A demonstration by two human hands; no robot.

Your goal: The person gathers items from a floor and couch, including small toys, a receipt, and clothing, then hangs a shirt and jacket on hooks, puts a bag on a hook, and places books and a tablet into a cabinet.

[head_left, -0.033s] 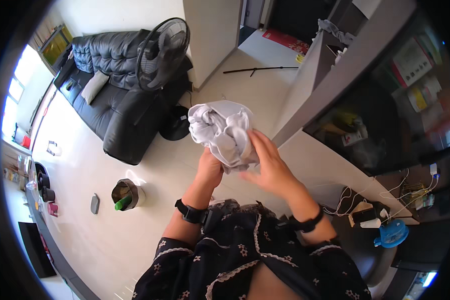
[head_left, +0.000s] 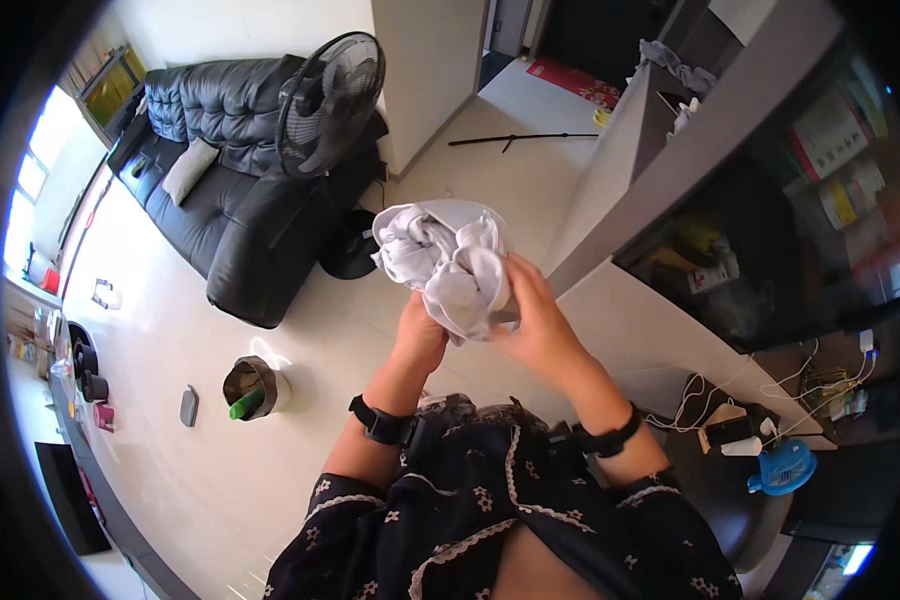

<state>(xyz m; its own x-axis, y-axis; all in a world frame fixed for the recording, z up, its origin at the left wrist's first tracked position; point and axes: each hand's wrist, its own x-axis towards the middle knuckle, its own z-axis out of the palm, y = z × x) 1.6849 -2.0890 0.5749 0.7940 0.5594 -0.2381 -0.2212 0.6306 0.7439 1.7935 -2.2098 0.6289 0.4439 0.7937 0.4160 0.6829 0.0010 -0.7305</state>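
The left hand [head_left: 422, 337] grips a bunched pale grey cloth [head_left: 438, 265] at its near edge, while the right hand [head_left: 540, 325] clasps its right side. Dark bands circle both wrists. At far left stands a black sofa [head_left: 235, 235] with a pale cushion [head_left: 190, 172] on its seat; a black fan [head_left: 330, 105] stands by its right end. On the floor at near left, a bin [head_left: 281, 392] holds something green. A red mat [head_left: 578, 84] lies far off, and a small blue fan [head_left: 785, 466] sits at near right.
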